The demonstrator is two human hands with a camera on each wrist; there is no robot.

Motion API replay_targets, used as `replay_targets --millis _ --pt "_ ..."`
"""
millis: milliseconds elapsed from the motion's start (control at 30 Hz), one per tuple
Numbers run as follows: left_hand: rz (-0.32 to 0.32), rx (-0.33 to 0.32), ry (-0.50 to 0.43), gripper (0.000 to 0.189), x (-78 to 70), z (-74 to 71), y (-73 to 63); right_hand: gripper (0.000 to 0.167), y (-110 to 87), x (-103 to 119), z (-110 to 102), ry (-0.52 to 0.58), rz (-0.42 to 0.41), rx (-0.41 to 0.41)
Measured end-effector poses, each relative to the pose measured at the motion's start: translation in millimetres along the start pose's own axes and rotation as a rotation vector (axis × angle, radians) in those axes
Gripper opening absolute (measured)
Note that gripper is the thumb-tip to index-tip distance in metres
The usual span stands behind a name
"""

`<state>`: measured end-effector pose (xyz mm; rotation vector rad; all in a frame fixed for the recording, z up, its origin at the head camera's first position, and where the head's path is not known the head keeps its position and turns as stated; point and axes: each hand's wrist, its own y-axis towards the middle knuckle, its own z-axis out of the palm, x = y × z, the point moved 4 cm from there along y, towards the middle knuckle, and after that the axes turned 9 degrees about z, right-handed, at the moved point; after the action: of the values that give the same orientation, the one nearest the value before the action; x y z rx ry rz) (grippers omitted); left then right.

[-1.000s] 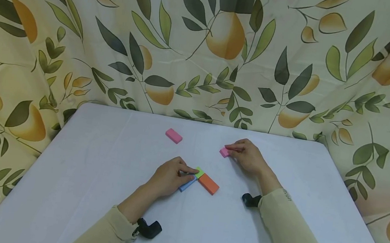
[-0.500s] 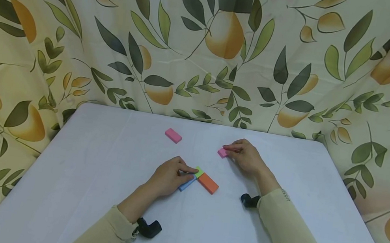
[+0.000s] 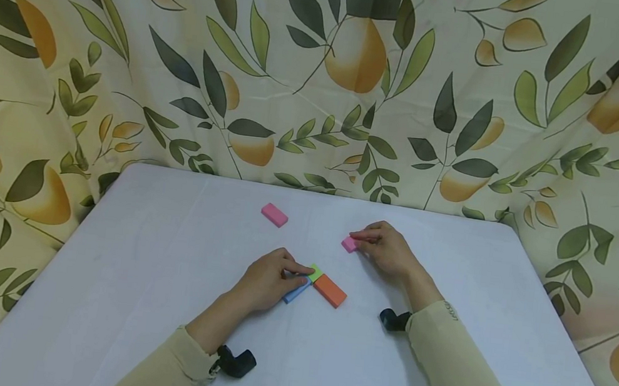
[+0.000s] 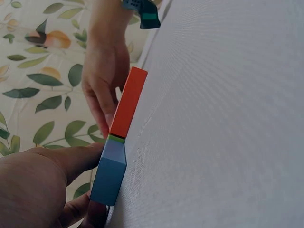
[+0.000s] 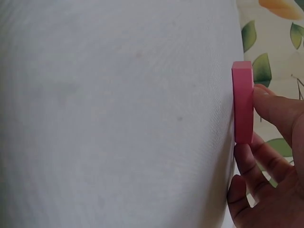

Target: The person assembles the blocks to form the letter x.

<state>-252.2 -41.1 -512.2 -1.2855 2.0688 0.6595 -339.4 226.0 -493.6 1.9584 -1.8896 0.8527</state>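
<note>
My left hand holds the blue block on the white table, its index finger reaching onto the small green block. In the left wrist view, the thumb lies on the blue block and other fingertips are at its near end. An orange block meets the green one at an angle to the blue. To the right and farther back, my right hand grips a pink block lying on the table. The right wrist view has the thumb on top of this pink block, with fingers at its end.
Another pink block lies near the back of the white table. Behind the table hangs a curtain printed with leaves and fruit. Black wrist cameras sit on both sleeves.
My right hand has slid its pink block slightly left and toward the front. The left hand and the blue, green and orange blocks have stayed in place.
</note>
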Motion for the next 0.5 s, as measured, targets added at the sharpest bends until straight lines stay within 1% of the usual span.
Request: replay_targets --millis 167,500 --pt "-0.008 0.007 0.004 0.023 0.5 0.2 0.3 0.028 -0.1 1.0 1.1 0.006 0.002 0.006" --pt "0.0 0.008 0.003 0.022 0.2 -0.2 0.6 0.027 0.7 1.2 4.9 0.002 -0.001 0.012"
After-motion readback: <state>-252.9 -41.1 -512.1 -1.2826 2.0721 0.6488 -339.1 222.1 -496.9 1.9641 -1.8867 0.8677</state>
